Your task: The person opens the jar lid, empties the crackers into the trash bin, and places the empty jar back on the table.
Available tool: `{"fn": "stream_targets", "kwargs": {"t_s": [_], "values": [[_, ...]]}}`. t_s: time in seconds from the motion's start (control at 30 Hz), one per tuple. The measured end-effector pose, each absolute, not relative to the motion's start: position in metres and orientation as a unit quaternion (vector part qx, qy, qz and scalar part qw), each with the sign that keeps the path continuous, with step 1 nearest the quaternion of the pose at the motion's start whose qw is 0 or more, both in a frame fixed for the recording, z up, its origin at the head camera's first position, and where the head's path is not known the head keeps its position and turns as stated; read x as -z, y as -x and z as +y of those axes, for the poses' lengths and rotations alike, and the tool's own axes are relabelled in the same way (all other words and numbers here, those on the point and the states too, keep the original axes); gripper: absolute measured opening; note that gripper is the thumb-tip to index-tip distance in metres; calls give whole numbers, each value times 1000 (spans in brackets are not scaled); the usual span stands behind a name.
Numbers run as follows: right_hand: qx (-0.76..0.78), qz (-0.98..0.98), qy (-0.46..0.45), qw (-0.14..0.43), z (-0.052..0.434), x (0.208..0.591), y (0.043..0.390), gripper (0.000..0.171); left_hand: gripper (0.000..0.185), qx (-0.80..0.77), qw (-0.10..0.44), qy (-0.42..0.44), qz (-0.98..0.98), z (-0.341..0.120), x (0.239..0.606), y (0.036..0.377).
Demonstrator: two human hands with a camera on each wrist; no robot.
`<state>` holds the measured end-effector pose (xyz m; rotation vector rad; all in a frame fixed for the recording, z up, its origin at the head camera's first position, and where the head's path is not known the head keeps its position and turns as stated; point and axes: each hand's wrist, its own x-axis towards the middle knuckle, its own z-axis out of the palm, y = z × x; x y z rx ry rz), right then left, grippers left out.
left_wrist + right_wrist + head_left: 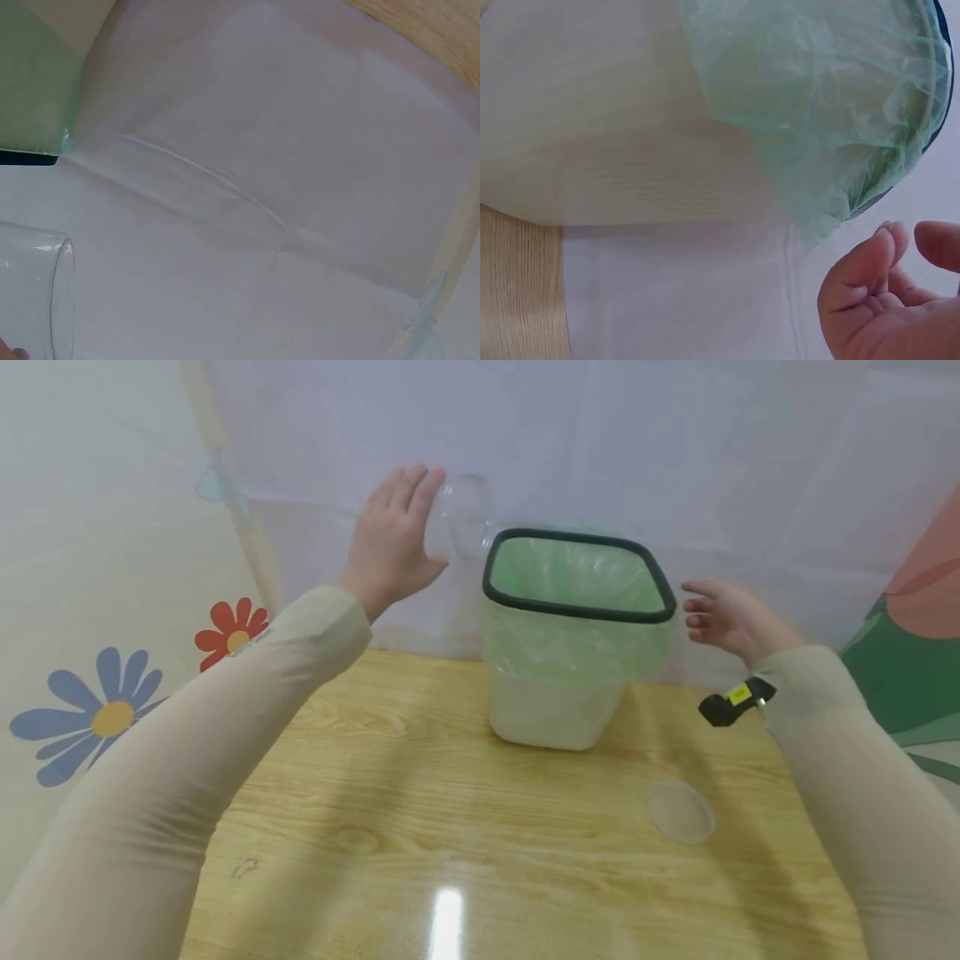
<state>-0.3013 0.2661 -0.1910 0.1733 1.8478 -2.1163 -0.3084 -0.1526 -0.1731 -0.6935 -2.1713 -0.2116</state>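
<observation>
Your left hand [393, 539] has its grip closed round a clear plastic cup [463, 515], held on its side just left of the bin [577, 635] and above the rim, its open mouth toward the bin. Your right hand [726, 617] waits just beside the bin's right edge, fingers loosely curled, its grip holding nothing and apart from the rim. To do this well, I'd carry the cup fully over the green liner [573, 572] before loosening your fingers, since a light cup may catch the black rim and bounce back onto the bench [420, 827]. Steady the bin with your right hand if it shifts. A clear lid [680, 811] lies on the bench, well apart.
</observation>
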Motion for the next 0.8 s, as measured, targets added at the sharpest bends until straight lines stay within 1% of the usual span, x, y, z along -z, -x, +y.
{"fn": "stream_targets", "kwargs": {"t_s": [0.13,0.23,0.4,0.5,0.67,0.8], "values": [[737,652,-60,166,268,191,299,59,83,95,419,269,-862,-155,177,305],[727,665,-62,160,270,192,298,68,86,100,425,271,-858,-157,181,303],[715,680,-60,151,273,193,295,71,88,119,446,276,-843,-161,188,301],[717,678,-58,150,275,194,294,71,90,127,453,272,-839,-163,193,299],[724,670,-59,149,278,195,290,65,91,143,460,266,-835,-163,200,295],[725,671,-58,149,279,196,288,41,90,151,465,266,-831,-162,205,291]]}}
